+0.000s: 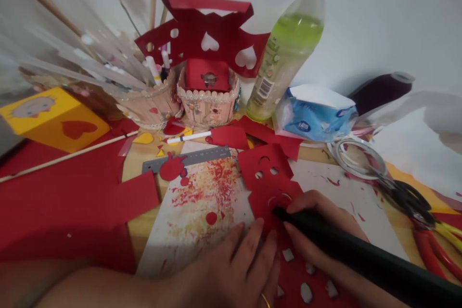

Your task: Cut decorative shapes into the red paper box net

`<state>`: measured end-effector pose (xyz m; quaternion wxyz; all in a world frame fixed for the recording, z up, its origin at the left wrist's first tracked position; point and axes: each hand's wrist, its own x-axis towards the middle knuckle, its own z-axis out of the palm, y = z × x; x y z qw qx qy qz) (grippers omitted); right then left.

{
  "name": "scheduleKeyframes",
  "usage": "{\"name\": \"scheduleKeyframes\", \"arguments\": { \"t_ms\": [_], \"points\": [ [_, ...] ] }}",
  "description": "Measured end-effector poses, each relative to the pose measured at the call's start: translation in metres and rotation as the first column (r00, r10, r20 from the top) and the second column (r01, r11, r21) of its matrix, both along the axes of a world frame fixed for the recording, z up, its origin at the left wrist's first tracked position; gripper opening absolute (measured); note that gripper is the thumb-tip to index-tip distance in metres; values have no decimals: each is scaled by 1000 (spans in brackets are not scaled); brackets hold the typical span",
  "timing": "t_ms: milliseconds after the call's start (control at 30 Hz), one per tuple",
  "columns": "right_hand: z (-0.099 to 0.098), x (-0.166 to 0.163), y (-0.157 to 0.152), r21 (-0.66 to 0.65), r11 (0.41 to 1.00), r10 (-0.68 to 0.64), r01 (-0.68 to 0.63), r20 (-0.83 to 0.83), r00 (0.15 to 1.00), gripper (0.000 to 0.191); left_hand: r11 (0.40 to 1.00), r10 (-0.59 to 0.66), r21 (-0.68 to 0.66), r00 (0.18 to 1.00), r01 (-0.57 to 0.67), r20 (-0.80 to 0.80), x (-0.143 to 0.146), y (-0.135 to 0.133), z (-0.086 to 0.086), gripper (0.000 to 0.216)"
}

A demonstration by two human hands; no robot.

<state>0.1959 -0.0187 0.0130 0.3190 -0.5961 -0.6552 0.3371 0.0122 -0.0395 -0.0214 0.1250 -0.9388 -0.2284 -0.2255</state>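
My right hand (317,231) is closed round a long black tool (361,255), its tip resting on a red paper sheet (274,192) with cut-out holes. My left hand (238,264) lies flat with fingers stretched out, pressing the same red sheet just left of the tool's tip; a ring shows on one finger. The sheet lies over a white paper (202,202) stained with red and yellow marks. Small cut shapes show as white holes near my wrists.
A metal ruler (187,158), a white pen (187,137), a popsicle-stick basket (208,98), a yellow box (54,118), a green-liquid bottle (288,53), a tissue pack (314,115), a tape roll (357,159) and scissors (415,202) lie around. Red paper (72,202) covers the left.
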Motion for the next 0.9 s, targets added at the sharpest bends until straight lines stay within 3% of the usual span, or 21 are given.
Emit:
{"name": "scheduleKeyframes", "arguments": {
  "t_ms": [200,500,633,900],
  "points": [
    [-8,-1,-3,57,998,-31,26,84,996,3,1000,21,4,1000,-21,-18,-1,1,0,34],
    [-18,1,-3,209,975,28,-71,199,980,10,996,65,56,997,-66,35,1,-1,-4,32],
    [-19,1,-4,221,974,6,-55,217,976,8,999,28,22,995,-26,-98,-4,-1,4,35],
    [-19,4,-3,219,973,15,-68,234,972,8,997,68,36,997,-68,-18,-1,0,2,38]
  ]
}}
